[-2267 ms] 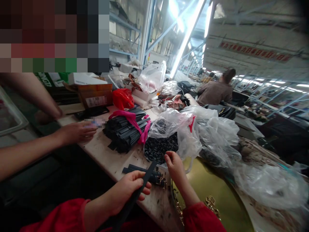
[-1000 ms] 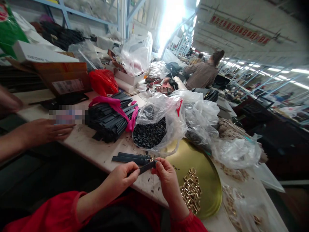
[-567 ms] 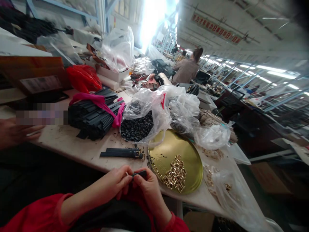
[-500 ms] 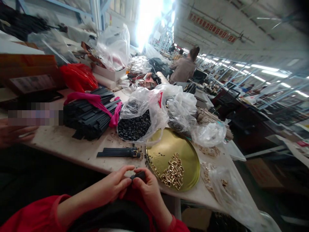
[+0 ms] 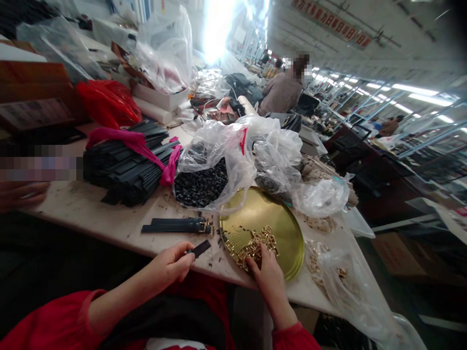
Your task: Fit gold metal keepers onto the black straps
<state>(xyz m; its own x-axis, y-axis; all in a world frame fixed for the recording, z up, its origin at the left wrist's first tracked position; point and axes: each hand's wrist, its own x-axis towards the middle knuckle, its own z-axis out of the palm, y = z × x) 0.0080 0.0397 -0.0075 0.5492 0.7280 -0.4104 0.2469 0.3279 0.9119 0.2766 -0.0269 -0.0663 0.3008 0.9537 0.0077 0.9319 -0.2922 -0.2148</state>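
My left hand (image 5: 175, 262) is closed on a short dark strap (image 5: 201, 248), whose free end points up and right over the table edge. My right hand (image 5: 268, 272) reaches over a round gold tray (image 5: 288, 233). Its thumb and forefinger are apart, with the tips among a heap of small gold buckles (image 5: 269, 237). Whether a buckle is between the fingers cannot be made out. Left of the tray lie finished-looking dark straps (image 5: 175, 225) with gold buckles on their right ends. Behind them a clear plastic bag (image 5: 239, 170) holds many small black loops (image 5: 200, 182).
A bundle of dark strips (image 5: 124, 165) tied with pink cloth (image 5: 168, 175) lies at left, near another person's hand (image 5: 25, 194). More plastic bags (image 5: 321, 194) and loose gold pieces (image 5: 315, 260) lie right of the tray. A seated person (image 5: 282, 92) is farther back.
My right hand has left the strap and moved right onto the buckles in the tray. My left hand keeps the strap, which now shows more of its length.
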